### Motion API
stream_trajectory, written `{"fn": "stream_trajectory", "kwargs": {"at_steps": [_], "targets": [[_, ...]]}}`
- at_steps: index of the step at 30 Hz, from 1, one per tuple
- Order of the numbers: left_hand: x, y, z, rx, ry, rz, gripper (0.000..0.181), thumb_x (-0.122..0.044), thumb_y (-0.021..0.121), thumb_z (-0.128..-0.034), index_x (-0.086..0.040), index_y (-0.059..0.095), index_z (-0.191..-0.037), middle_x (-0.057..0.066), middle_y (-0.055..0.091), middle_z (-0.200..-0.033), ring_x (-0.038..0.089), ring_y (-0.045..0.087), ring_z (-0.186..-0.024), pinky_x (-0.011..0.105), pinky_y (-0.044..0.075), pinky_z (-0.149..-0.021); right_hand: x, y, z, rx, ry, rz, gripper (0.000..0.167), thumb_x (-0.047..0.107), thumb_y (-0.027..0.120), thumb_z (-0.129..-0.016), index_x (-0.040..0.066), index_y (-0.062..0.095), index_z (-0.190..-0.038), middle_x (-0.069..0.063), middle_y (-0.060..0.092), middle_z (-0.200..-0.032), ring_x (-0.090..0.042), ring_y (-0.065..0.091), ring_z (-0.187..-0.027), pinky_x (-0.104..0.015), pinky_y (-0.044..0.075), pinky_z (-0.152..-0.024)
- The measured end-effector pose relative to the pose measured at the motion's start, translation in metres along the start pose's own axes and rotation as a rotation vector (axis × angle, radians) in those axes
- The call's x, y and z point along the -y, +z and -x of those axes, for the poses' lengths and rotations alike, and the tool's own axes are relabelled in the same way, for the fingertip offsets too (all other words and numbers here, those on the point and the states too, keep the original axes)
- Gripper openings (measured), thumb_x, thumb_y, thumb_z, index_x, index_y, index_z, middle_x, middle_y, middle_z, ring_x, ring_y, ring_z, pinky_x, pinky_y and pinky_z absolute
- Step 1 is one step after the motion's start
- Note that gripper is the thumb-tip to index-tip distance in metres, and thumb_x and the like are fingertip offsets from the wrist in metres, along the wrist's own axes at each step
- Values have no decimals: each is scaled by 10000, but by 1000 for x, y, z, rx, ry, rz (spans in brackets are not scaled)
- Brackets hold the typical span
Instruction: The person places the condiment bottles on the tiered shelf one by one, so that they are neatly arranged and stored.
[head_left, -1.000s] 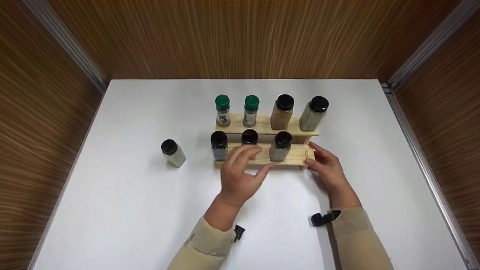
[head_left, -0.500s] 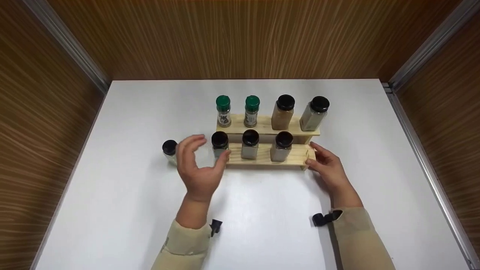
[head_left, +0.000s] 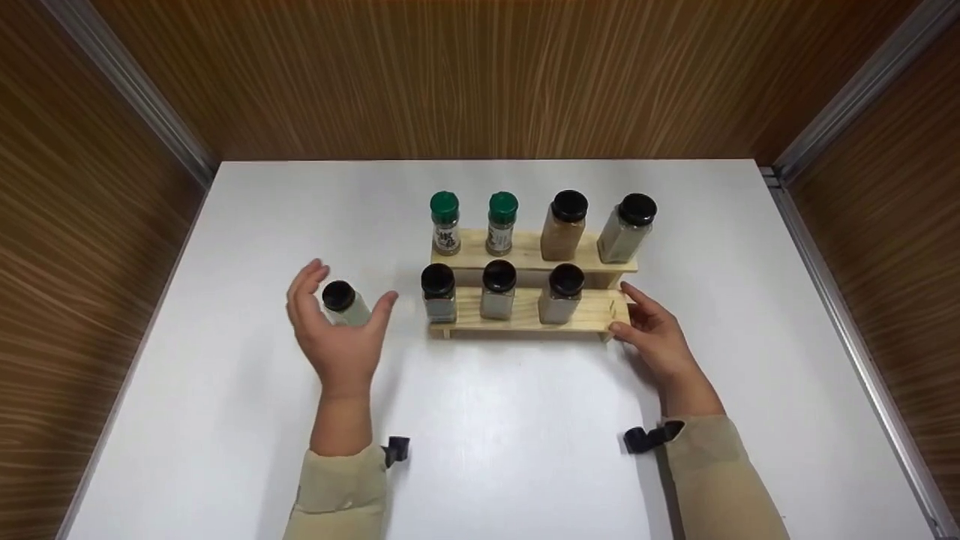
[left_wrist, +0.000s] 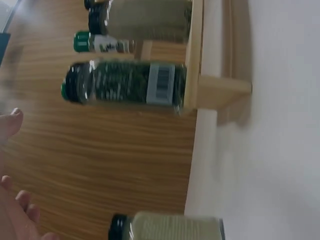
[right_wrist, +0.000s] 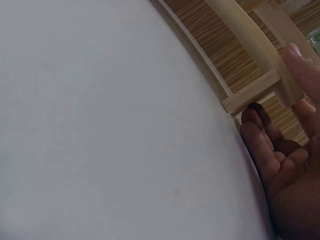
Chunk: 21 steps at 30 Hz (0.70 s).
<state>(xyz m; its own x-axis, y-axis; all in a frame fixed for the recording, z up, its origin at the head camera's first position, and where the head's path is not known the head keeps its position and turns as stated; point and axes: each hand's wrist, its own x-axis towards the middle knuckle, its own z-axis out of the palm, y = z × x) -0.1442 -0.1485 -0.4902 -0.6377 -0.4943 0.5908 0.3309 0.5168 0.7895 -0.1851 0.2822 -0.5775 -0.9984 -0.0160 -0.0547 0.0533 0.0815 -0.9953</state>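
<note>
My left hand (head_left: pixel 341 345) has its fingers and thumb spread on either side of a lone spice jar (head_left: pixel 339 296) with a black lid and pale contents. In the left wrist view, this spice jar (left_wrist: pixel 175 227) stands apart from the fingers (left_wrist: pixel 22 215). At the right end of a two-tier wooden spice rack (head_left: pixel 592 306), my right hand (head_left: pixel 660 341) pinches the lower shelf between thumb and fingers. The right wrist view shows the right hand (right_wrist: pixel 290 175) at the rack's end leg (right_wrist: pixel 250 92).
Two green-capped shakers (head_left: pixel 445 225) and two black-lidded jars (head_left: pixel 564 225) stand on the upper tier. The lower tier bears several black-lidded jars (head_left: pixel 498 292), one filled with green flakes (left_wrist: pixel 125 82). Wood-grain panels (head_left: pixel 480 82) enclose the white table (head_left: pixel 495 435).
My left hand has moved left, away from the rack's lower tier to the lone spice jar, its fingers spreading wider. The right hand and the rack have stayed in place.
</note>
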Motion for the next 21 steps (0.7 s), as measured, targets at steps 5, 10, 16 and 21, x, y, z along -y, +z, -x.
{"fn": "stream_trajectory", "kwargs": {"at_steps": [5, 10, 16, 21], "targets": [[22, -10, -5, 97, -180, -55, 985, -96, 985, -730, 12, 415, -1526, 178, 416, -1596, 308, 360, -1493, 462, 293, -1226, -1, -1, 0, -3, -20, -17, 784, -188, 743, -880, -19, 440, -1584, -187, 642, -1251, -151, 669, -1027, -225, 568, -806], [44, -13, -5, 191, -400, -39, 1111, -83, 957, -756, -44, 276, -1634, 137, 304, -1691, 314, 266, -1558, 537, 260, -1234, -2, -1, 0, 5, -34, -16, 813, -190, 757, -866, -14, 433, -1591, -193, 640, -1271, -148, 666, -1088, -220, 540, -903], [61, -10, -3, 309, -530, -48, 1156, -92, 914, -808, -68, 155, -1679, 149, 214, -1738, 344, 193, -1596, 548, 228, -1254, -2, -1, 1, 13, -36, -31, 837, -215, 746, -855, -15, 418, -1599, -200, 643, -1262, -148, 670, -1079, -219, 546, -904], [69, -6, 0, 321, -584, -44, 1004, 0, 814, -887, -38, 185, -1667, 170, 244, -1728, 360, 232, -1586, 519, 224, -1264, 0, -1, 1, 22, -20, -19, 835, -200, 750, -863, -14, 410, -1603, -224, 629, -1298, -136, 664, -1090, -216, 540, -923]]}}
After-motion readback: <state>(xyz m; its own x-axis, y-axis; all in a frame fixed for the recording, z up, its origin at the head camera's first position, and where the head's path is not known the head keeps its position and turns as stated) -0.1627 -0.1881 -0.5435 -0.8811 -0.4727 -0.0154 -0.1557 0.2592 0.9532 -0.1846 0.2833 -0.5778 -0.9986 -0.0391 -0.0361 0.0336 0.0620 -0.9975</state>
